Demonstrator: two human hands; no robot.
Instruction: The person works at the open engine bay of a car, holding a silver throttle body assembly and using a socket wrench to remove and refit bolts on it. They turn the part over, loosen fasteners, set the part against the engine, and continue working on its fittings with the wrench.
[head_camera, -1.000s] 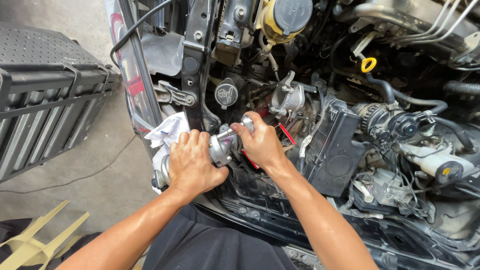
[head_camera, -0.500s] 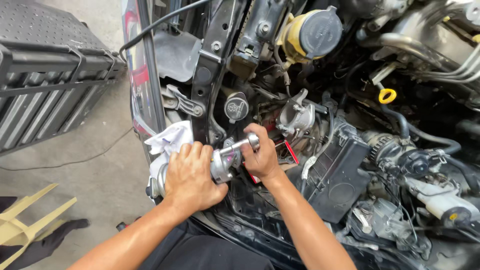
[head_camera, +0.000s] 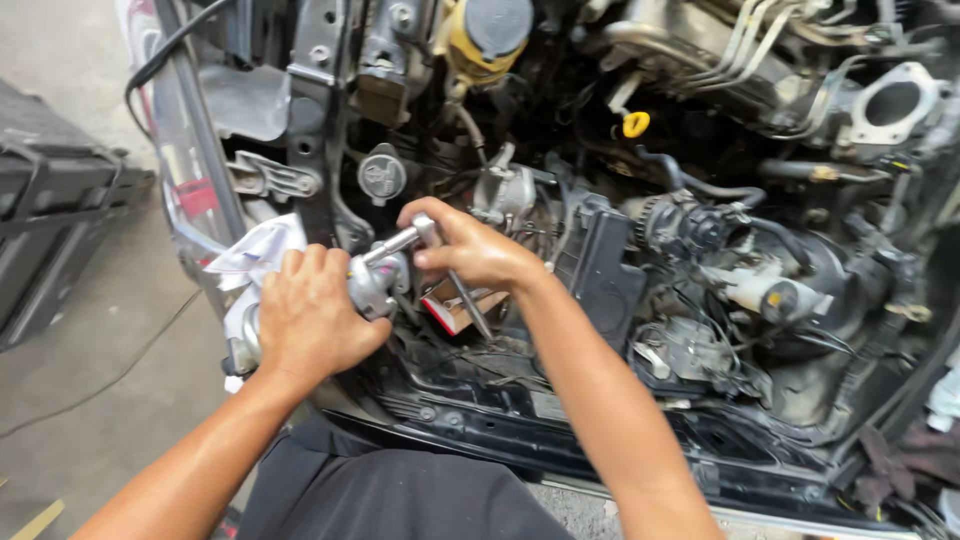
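My left hand (head_camera: 310, 320) grips a rounded silver metal engine part (head_camera: 375, 285) at the front left of an open engine bay. My right hand (head_camera: 470, 250) is closed on the handle of a chrome wrench (head_camera: 400, 240) whose head meets the top of that part. A thin dark rod (head_camera: 470, 305) slants down below my right hand; I cannot tell whether the hand holds it. A crumpled white rag (head_camera: 255, 255) lies just left of my left hand, partly hidden behind it.
A yellow reservoir with a dark cap (head_camera: 490, 35) stands at the top. A yellow dipstick ring (head_camera: 636, 124) sits further right among hoses and wiring. A black crate (head_camera: 55, 235) rests on the concrete floor at left. A red-edged box (head_camera: 455, 305) lies under my right hand.
The view has shifted right and closer, showing more of the engine. My right hand has swung the wrench handle slightly up and right, while my left hand stays clamped on the silver part.
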